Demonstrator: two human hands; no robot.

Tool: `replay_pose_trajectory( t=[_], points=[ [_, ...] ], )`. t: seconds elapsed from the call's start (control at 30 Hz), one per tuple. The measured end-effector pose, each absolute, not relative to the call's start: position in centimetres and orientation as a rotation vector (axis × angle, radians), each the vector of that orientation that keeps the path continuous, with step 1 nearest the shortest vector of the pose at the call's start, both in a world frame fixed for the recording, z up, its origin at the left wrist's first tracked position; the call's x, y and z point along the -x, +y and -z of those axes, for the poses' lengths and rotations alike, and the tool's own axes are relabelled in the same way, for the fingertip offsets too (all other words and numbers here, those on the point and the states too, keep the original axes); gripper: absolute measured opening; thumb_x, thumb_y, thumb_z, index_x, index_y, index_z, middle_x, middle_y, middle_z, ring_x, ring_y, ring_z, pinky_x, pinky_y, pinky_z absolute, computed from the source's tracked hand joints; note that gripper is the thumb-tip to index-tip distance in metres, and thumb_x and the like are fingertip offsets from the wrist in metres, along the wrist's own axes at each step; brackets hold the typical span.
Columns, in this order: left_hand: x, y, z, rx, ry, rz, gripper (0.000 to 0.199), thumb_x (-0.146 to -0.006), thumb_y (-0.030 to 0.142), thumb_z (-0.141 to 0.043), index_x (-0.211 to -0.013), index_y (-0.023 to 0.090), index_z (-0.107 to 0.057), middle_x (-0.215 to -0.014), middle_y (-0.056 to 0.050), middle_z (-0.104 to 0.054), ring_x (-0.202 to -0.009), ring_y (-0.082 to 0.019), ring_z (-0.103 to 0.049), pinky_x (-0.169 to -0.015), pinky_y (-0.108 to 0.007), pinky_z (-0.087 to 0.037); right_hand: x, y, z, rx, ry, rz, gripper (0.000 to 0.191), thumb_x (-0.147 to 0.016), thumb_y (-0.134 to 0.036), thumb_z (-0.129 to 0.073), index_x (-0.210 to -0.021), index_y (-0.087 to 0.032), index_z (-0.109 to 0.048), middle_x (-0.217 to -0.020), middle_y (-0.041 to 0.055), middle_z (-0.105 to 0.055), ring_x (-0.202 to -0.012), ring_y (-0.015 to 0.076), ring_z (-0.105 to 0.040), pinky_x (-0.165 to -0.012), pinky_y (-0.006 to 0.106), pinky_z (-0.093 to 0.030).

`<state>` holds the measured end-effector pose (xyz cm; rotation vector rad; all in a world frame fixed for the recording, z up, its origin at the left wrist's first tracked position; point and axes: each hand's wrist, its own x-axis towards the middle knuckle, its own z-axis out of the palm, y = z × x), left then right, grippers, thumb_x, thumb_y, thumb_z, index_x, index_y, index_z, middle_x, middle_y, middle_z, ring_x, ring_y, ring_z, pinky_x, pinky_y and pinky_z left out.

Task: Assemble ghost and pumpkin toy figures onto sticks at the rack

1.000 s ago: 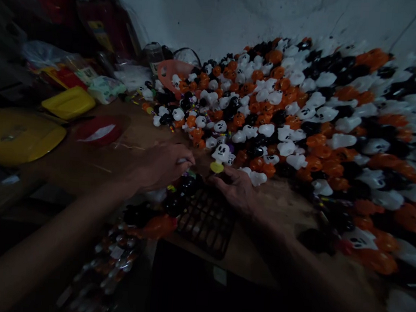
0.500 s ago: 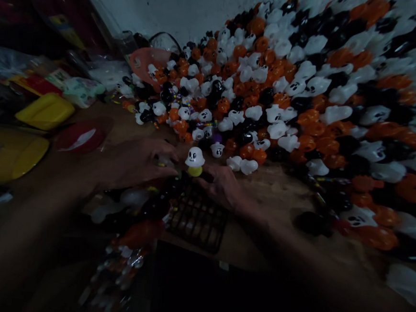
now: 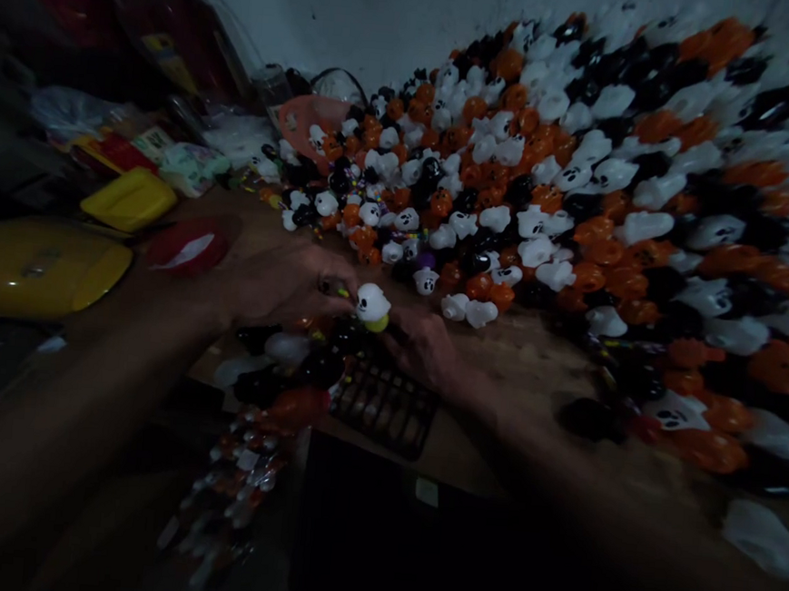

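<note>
Though beside curled left fingers (image 3: pixel 330 263), white ghost (image 3: pixel 371 302) in pinched right fingers (image 3: pixel 409 325)

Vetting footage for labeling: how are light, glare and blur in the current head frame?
Head view: underlit, lower centre almost black; left hand and right hand dim, soft-edged; white ghost between them legible; small glints on the glossy bundle; figure pile looks stretched toward the right edge.

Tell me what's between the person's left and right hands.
In the head view, a white ghost-faced figure with a yellow piece beneath it shows between the left hand and the right hand.
</note>
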<state>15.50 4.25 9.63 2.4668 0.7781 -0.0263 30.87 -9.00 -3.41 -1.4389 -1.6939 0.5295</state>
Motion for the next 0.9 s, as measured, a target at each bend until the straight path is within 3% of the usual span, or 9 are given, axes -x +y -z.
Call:
replay_pose_trajectory(
  t=[0.13, 0.27, 0.43, 0.53, 0.77, 0.9],
  points=[
    [-15.4, 3.3, -10.5, -2.568, 0.666, 0.146, 0.021, -0.079, 0.037, -0.061, -0.095, 0.027, -0.071, -0.089, -0.002, -0.07, -0.076, -0.018, -0.062, -0.068, -0.024, -0.044, -30.8, -9.4, 3.0, 1.367, -1.764, -0.505, 0.021, -0.088, -0.022, -0.048, -0.105, -0.019, -0.061, -0.1, 0.009, -0.067, -0.09, 0.0222, -0.062, -0.081, 0.032, -0.044],
    [-15.1, 3.0, -10.4, -2.643, 0.67, 0.075, 0.02, -0.082, 0.035, -0.058, -0.092, 0.025, -0.072, -0.089, -0.003, -0.071, -0.08, -0.018, -0.063, -0.073, -0.026, -0.044, -30.7, -9.3, 2.6, 1.339, -1.809, -0.527, 0.024, -0.086, -0.018, -0.049, -0.107, -0.02, -0.061, -0.101, 0.0085, -0.067, -0.089, 0.0216, -0.062, -0.08, 0.031, -0.045],
    [-14.8, 2.9, -9.9, -2.718, 0.651, 0.09, 0.022, -0.083, 0.034, -0.056, -0.096, 0.024, -0.07, -0.089, -0.003, -0.07, -0.083, -0.02, -0.062, -0.08, -0.03, -0.043, -30.9, -8.7, 2.5, 1.423, -1.457, -0.578, 0.013, -0.081, -0.023, -0.053, -0.083, -0.015, -0.063, -0.079, 0.0051, -0.066, -0.072, 0.0188, -0.059, -0.065, 0.028, -0.044],
    [-14.5, 2.6, -9.8, -2.765, 0.663, 0.079, 0.024, -0.086, 0.033, -0.053, -0.103, 0.025, -0.066, -0.094, -0.002, -0.069, -0.09, -0.021, -0.06, -0.082, -0.032, -0.042, -30.9, -8.6, 2.6, 1.453, -1.318, -0.668, 0.017, -0.08, -0.03, -0.056, -0.076, -0.014, -0.062, -0.071, 0.0018, -0.062, -0.065, 0.0164, -0.056, -0.058, 0.025, -0.041],
    [-14.4, 1.6, -9.6, -2.86, 0.64, -0.008, 0.023, -0.089, 0.031, -0.047, -0.105, 0.025, -0.063, -0.098, -0.002, -0.067, -0.09, -0.019, -0.06, -0.081, -0.031, -0.042, -30.4, -8.9, 2.4, 1.376, -1.444, -0.732, 0.014, -0.079, -0.022, -0.057, -0.086, -0.016, -0.069, -0.085, 0.0018, -0.068, -0.08, 0.0187, -0.063, -0.072, 0.027, -0.045],
    [-14.5, 0.6, -9.5, -2.931, 0.567, -0.076, 0.03, -0.09, 0.02, -0.041, -0.115, 0.022, -0.058, -0.1, -0.004, -0.064, -0.093, -0.021, -0.058, -0.08, -0.034, -0.043, -30.4, -8.7, 2.7, 1.419, -1.429, -0.691, 0.014, -0.078, -0.021, -0.058, -0.085, -0.016, -0.069, -0.078, 0.0012, -0.068, -0.077, 0.0189, -0.062, -0.07, 0.027, -0.046]
  ],
)
